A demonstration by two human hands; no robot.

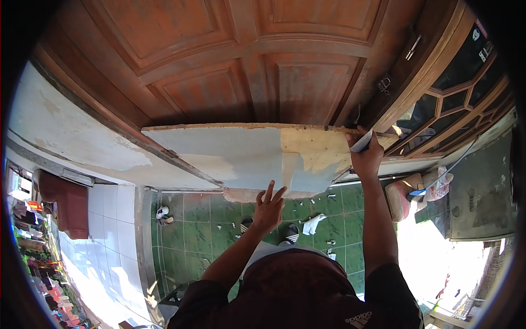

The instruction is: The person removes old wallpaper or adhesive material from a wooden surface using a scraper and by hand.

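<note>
I've got the flat pale-blue painted board with bare yellowish wood patches (235, 156) mid-frame, leaning on the brown panelled wooden door (219, 60). My left hand (268, 208) braces its lower edge, fingers spread; my right hand (366, 156) grips a flat pale scraper blade (361, 142) at its top right edge. It looks stiff, wide and awkward, best held by the edges.

I see a panelled wooden door (235, 60) filling the top of the view, with a glazed wooden window frame (466, 93) to its right. Below lies a green tiled floor (203, 225), white tiles (109, 219) at left, strong sunlight at lower right
</note>
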